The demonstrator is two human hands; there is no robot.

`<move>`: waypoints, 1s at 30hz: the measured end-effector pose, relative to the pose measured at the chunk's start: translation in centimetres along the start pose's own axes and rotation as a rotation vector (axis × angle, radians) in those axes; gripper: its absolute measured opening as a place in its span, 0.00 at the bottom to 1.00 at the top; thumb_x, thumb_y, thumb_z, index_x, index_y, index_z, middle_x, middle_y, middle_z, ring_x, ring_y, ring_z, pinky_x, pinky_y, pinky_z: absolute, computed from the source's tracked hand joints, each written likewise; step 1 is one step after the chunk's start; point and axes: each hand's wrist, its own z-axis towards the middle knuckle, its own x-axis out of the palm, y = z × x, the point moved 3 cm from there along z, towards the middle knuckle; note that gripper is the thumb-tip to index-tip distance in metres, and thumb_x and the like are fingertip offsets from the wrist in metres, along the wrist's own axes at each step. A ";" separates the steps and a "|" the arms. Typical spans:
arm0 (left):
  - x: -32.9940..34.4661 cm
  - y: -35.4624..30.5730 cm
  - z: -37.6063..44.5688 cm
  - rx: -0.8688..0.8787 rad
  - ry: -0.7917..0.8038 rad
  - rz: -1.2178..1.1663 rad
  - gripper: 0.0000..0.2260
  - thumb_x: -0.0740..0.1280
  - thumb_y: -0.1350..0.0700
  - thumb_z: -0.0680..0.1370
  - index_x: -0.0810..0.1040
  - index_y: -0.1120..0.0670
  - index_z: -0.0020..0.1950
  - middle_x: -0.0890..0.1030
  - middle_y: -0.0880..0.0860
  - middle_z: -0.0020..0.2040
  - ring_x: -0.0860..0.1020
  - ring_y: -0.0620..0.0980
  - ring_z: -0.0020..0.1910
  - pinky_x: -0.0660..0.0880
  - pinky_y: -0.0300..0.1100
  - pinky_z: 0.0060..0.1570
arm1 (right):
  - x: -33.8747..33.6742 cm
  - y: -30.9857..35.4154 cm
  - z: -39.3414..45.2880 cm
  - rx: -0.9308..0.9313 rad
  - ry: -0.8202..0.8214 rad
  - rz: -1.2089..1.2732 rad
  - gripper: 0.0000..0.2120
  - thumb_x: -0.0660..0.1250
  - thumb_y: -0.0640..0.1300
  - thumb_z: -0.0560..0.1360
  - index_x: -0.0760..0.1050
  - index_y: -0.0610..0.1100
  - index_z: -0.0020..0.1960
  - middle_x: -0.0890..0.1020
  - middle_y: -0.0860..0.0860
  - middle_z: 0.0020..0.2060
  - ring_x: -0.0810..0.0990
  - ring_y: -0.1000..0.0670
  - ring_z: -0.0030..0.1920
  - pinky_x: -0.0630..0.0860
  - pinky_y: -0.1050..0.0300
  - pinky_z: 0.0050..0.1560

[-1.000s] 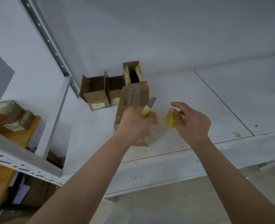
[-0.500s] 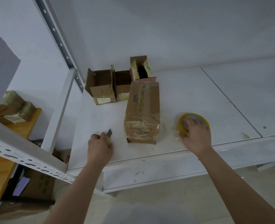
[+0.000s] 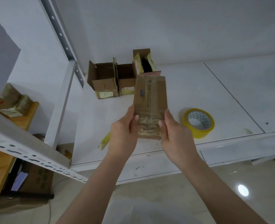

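A taped brown cardboard box (image 3: 150, 97) lies on the white shelf (image 3: 198, 94) in the middle of the head view. My left hand (image 3: 123, 131) grips its near left side, thumb on top. My right hand (image 3: 173, 133) grips its near right side the same way. A roll of yellow tape (image 3: 198, 122) lies flat on the shelf just right of my right hand. A yellow-handled knife (image 3: 104, 140) lies on the shelf to the left of my left hand, partly hidden by it.
Two open cardboard boxes (image 3: 104, 80) and a taller open box (image 3: 143, 62) stand at the back against the wall. A grey slotted upright (image 3: 61, 38) and shelf rail (image 3: 20, 151) run at the left. More parcels (image 3: 12, 102) sit on a wooden surface at far left.
My left hand has put the knife down on the shelf and my right hand has let go of the tape roll. Both hands have moved onto the taped box.
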 end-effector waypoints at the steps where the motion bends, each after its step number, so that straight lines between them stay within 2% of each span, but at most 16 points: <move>1: -0.2 0.1 0.2 -0.007 -0.006 -0.022 0.17 0.62 0.58 0.82 0.73 0.53 0.71 0.81 0.45 0.48 0.78 0.38 0.41 0.73 0.26 0.43 | -0.1 -0.2 0.1 0.031 0.005 0.023 0.22 0.57 0.44 0.83 0.65 0.37 0.74 0.82 0.41 0.41 0.80 0.40 0.39 0.66 0.57 0.36; 2: -0.4 0.4 0.5 -0.026 -0.001 -0.048 0.17 0.64 0.58 0.81 0.74 0.52 0.70 0.83 0.46 0.52 0.79 0.37 0.45 0.74 0.26 0.46 | -0.4 -0.7 0.5 0.057 -0.001 0.060 0.22 0.57 0.46 0.83 0.65 0.40 0.74 0.82 0.43 0.40 0.81 0.42 0.39 0.69 0.56 0.37; 4: -0.6 1.0 1.2 -0.082 0.023 -0.115 0.16 0.69 0.57 0.78 0.78 0.50 0.65 0.81 0.51 0.60 0.77 0.28 0.51 0.70 0.22 0.50 | -1.0 -1.5 1.5 0.069 -0.031 0.101 0.22 0.60 0.51 0.81 0.69 0.45 0.73 0.83 0.47 0.40 0.81 0.46 0.39 0.72 0.56 0.39; 7: -0.2 1.5 1.4 -0.062 0.025 -0.149 0.18 0.75 0.58 0.72 0.80 0.52 0.62 0.80 0.54 0.63 0.74 0.21 0.46 0.69 0.19 0.48 | -0.9 -2.0 2.5 0.028 -0.037 0.073 0.25 0.67 0.56 0.75 0.73 0.47 0.70 0.82 0.45 0.45 0.82 0.46 0.42 0.77 0.53 0.43; 9: 0.1 1.9 1.3 -0.013 0.003 -0.131 0.20 0.76 0.60 0.71 0.80 0.54 0.62 0.80 0.55 0.63 0.73 0.21 0.47 0.71 0.22 0.50 | -0.4 -2.1 2.4 0.017 -0.052 0.077 0.27 0.71 0.56 0.71 0.76 0.45 0.67 0.79 0.44 0.41 0.80 0.44 0.38 0.78 0.49 0.41; 12: 0.1 2.6 1.2 0.042 -0.043 -0.105 0.19 0.75 0.61 0.71 0.80 0.55 0.62 0.80 0.55 0.62 0.73 0.28 0.56 0.75 0.32 0.57 | 0.0 -2.4 2.1 -0.083 -0.092 0.079 0.26 0.74 0.51 0.68 0.80 0.40 0.61 0.77 0.42 0.35 0.77 0.43 0.31 0.78 0.47 0.32; 15: 0.4 2.8 1.1 0.083 -0.059 -0.120 0.19 0.75 0.62 0.72 0.80 0.55 0.62 0.80 0.55 0.62 0.72 0.23 0.55 0.73 0.29 0.56 | 0.2 -2.6 2.0 -0.153 -0.131 0.078 0.24 0.74 0.49 0.68 0.80 0.37 0.60 0.76 0.42 0.34 0.76 0.43 0.29 0.78 0.46 0.29; 17: 0.4 2.8 1.1 0.092 -0.037 -0.141 0.19 0.74 0.62 0.73 0.80 0.54 0.63 0.80 0.54 0.63 0.73 0.28 0.58 0.74 0.30 0.57 | 0.3 -2.7 2.0 -0.160 -0.141 0.079 0.24 0.73 0.49 0.69 0.80 0.37 0.60 0.76 0.42 0.34 0.75 0.43 0.29 0.77 0.46 0.29; 19: -0.1 3.2 1.2 0.084 0.031 -0.193 0.19 0.72 0.59 0.74 0.78 0.50 0.64 0.80 0.49 0.62 0.77 0.38 0.61 0.76 0.34 0.58 | 0.2 -2.8 1.9 -0.142 -0.138 0.091 0.24 0.74 0.49 0.69 0.80 0.38 0.61 0.76 0.42 0.34 0.74 0.44 0.29 0.78 0.47 0.30; 21: -1.1 4.0 1.6 0.032 0.073 -0.316 0.16 0.67 0.58 0.79 0.76 0.45 0.65 0.81 0.41 0.60 0.78 0.40 0.61 0.76 0.37 0.59 | 0.2 -2.8 1.9 -0.133 -0.134 0.100 0.25 0.75 0.49 0.68 0.80 0.38 0.61 0.75 0.43 0.34 0.73 0.46 0.29 0.77 0.50 0.30; 24: -1.3 5.6 2.0 -0.125 0.043 -0.461 0.14 0.59 0.54 0.83 0.74 0.47 0.68 0.79 0.46 0.63 0.77 0.42 0.63 0.76 0.45 0.62 | 0.3 -2.5 2.0 -0.133 -0.123 0.110 0.25 0.76 0.48 0.67 0.80 0.38 0.61 0.75 0.43 0.34 0.72 0.48 0.29 0.75 0.54 0.31; 26: -0.2 5.5 2.0 -0.169 0.064 -0.492 0.19 0.56 0.48 0.82 0.70 0.50 0.72 0.77 0.50 0.67 0.75 0.44 0.66 0.73 0.49 0.65 | 0.5 -2.3 2.1 -0.122 -0.113 0.119 0.25 0.76 0.48 0.67 0.80 0.38 0.61 0.76 0.43 0.34 0.74 0.47 0.29 0.76 0.53 0.32; 28: 1.2 4.6 1.7 -0.116 0.092 -0.496 0.22 0.51 0.47 0.82 0.65 0.52 0.74 0.75 0.51 0.68 0.74 0.46 0.67 0.73 0.48 0.66 | 0.6 -2.4 2.1 -0.111 -0.115 0.120 0.25 0.76 0.48 0.68 0.80 0.39 0.61 0.76 0.43 0.35 0.75 0.46 0.30 0.77 0.51 0.33; 30: 2.4 3.9 1.4 -0.059 0.097 -0.512 0.22 0.48 0.49 0.82 0.63 0.53 0.75 0.75 0.51 0.68 0.73 0.45 0.67 0.73 0.39 0.63 | 0.5 -2.6 2.1 -0.109 -0.124 0.115 0.25 0.76 0.48 0.68 0.80 0.39 0.61 0.76 0.43 0.35 0.74 0.46 0.29 0.77 0.52 0.33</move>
